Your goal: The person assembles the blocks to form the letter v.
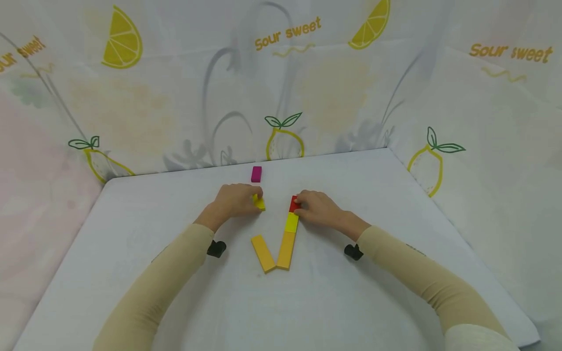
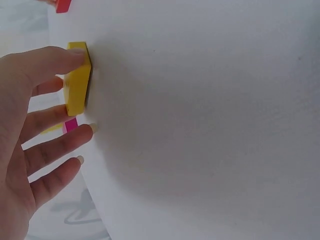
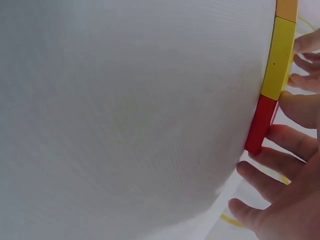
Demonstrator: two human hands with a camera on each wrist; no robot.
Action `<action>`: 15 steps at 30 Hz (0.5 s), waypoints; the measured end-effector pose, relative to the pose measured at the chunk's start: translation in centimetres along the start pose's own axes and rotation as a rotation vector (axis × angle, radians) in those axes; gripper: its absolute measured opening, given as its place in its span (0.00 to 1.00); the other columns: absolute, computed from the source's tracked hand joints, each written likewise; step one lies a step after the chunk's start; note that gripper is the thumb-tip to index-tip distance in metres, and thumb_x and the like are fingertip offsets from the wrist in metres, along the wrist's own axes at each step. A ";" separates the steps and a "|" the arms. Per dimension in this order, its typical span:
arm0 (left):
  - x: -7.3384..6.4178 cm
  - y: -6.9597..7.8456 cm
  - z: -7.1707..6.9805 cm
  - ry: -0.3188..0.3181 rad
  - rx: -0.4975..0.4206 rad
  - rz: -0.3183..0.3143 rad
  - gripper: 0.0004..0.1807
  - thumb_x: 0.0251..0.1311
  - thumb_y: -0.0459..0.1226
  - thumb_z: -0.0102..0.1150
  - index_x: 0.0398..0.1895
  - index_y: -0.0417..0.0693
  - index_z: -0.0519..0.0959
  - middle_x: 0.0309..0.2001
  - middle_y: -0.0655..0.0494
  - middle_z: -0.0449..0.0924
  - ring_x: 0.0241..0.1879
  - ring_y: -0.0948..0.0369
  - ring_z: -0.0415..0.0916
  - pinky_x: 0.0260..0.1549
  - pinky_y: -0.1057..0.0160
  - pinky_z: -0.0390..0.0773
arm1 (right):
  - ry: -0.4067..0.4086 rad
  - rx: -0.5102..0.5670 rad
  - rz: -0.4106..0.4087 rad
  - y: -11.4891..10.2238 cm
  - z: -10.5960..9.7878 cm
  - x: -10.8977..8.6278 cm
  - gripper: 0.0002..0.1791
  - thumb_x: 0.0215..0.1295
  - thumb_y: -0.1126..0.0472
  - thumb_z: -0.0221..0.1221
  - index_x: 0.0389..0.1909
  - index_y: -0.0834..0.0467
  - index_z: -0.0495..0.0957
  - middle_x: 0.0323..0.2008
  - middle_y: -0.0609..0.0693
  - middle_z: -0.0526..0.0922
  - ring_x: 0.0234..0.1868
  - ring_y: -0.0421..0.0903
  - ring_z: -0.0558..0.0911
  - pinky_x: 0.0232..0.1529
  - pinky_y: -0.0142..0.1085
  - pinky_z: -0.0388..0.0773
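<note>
Between its thumb and fingers, my left hand (image 1: 234,201) pinches a yellow block (image 1: 260,204). The left wrist view shows this yellow block (image 2: 78,85) tilted, thumb on one side and fingertips at its far end. Over to the right, my right hand (image 1: 321,209) holds a small red block (image 1: 292,204) by thumb and fingers. That red block (image 3: 261,125) stands end to end with another yellow block (image 1: 291,223), which meets a longer orange block (image 1: 286,249). A second orange block (image 1: 263,253) slants up to the left, its near end against the first, forming a V.
Behind the left hand lies a magenta block (image 1: 256,174) near the back of the white table (image 1: 342,302). A white cloth backdrop (image 1: 175,107) printed with lemons rises along the table's back and sides. Black straps or mounts (image 1: 216,248) show under both wrists.
</note>
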State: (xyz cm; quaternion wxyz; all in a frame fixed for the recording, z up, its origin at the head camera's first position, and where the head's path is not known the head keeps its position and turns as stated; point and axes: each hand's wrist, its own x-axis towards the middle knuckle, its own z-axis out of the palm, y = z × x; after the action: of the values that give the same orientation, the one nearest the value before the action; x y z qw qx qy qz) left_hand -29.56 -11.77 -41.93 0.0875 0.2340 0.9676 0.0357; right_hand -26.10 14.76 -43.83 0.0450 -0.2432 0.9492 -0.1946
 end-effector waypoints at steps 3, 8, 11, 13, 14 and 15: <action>-0.1 0.1 0.3 0.023 0.019 0.019 0.17 0.58 0.54 0.64 0.49 0.63 0.79 0.42 0.64 0.82 0.38 0.58 0.75 0.39 0.56 0.74 | 0.002 -0.022 -0.018 0.1 0.0 0.0 0.19 0.68 0.54 0.62 0.55 0.60 0.81 0.51 0.53 0.84 0.48 0.48 0.82 0.57 0.42 0.79; -0.4 0.1 0.3 0.053 0.019 0.020 0.17 0.58 0.54 0.64 0.48 0.62 0.79 0.43 0.63 0.83 0.37 0.58 0.75 0.38 0.56 0.75 | 0.000 -0.044 -0.033 0.2 0.0 0.0 0.19 0.68 0.54 0.62 0.54 0.60 0.82 0.49 0.52 0.84 0.45 0.46 0.81 0.54 0.41 0.79; -0.5 0.0 0.1 0.064 0.015 0.011 0.18 0.57 0.54 0.65 0.48 0.61 0.79 0.44 0.62 0.84 0.36 0.58 0.75 0.37 0.57 0.75 | -0.002 -0.045 -0.035 0.3 0.0 0.1 0.19 0.68 0.54 0.62 0.54 0.60 0.82 0.49 0.51 0.84 0.45 0.46 0.81 0.54 0.41 0.79; -0.5 -0.2 0.0 0.066 0.011 0.004 0.18 0.57 0.55 0.65 0.48 0.61 0.79 0.44 0.61 0.84 0.36 0.57 0.75 0.35 0.58 0.75 | -0.003 -0.040 -0.032 0.3 0.0 0.1 0.19 0.68 0.54 0.62 0.55 0.60 0.81 0.50 0.52 0.84 0.46 0.46 0.81 0.55 0.41 0.79; -0.5 -0.3 0.0 0.068 0.009 0.001 0.18 0.57 0.55 0.65 0.48 0.61 0.79 0.44 0.61 0.84 0.36 0.58 0.75 0.35 0.58 0.74 | -0.007 -0.040 -0.029 0.3 0.0 0.2 0.19 0.68 0.54 0.62 0.55 0.60 0.81 0.50 0.52 0.84 0.46 0.46 0.81 0.56 0.41 0.79; -0.6 -0.4 0.0 0.067 0.009 -0.001 0.19 0.57 0.55 0.64 0.48 0.61 0.79 0.45 0.61 0.84 0.36 0.58 0.75 0.35 0.59 0.74 | -0.010 -0.038 -0.025 0.2 0.1 0.2 0.19 0.68 0.54 0.62 0.55 0.59 0.81 0.50 0.52 0.84 0.47 0.46 0.81 0.56 0.41 0.79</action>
State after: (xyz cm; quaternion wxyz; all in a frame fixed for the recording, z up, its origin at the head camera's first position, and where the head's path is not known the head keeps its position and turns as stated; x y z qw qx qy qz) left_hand -29.25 -12.41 -41.93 0.0538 0.2326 0.9703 0.0390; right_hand -26.37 14.83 -43.97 0.0426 -0.2569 0.9494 -0.1756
